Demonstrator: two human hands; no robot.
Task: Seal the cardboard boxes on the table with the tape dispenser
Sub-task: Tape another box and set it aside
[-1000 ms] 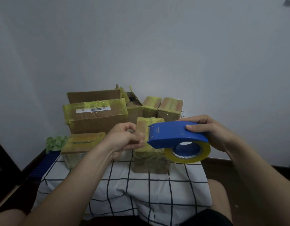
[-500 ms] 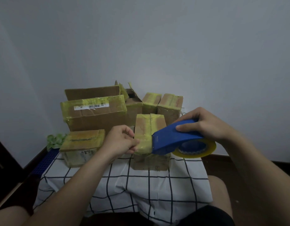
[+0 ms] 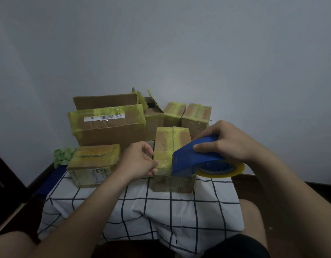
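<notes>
A small cardboard box [image 3: 167,144] with yellowish tape over its top stands in the middle of the table [image 3: 142,207]. My right hand [image 3: 226,140] grips a blue tape dispenser [image 3: 194,157] with a yellow tape roll [image 3: 222,171], its front edge pressed low on the box's near top edge. My left hand [image 3: 138,162] pinches the free tape end against the box's left front edge. A strip of tape spans from my left fingers to the dispenser.
Behind stand a large taped box [image 3: 108,127], an open box [image 3: 153,112] and two small taped boxes [image 3: 187,116]. A flat taped box [image 3: 94,164] sits at left. Green crumpled material [image 3: 63,155] lies by the wall. A checked cloth covers the table.
My right hand has tilted the dispenser forward and lowered it onto the box's near edge. My left hand has kept its pinch on the tape end beside the box.
</notes>
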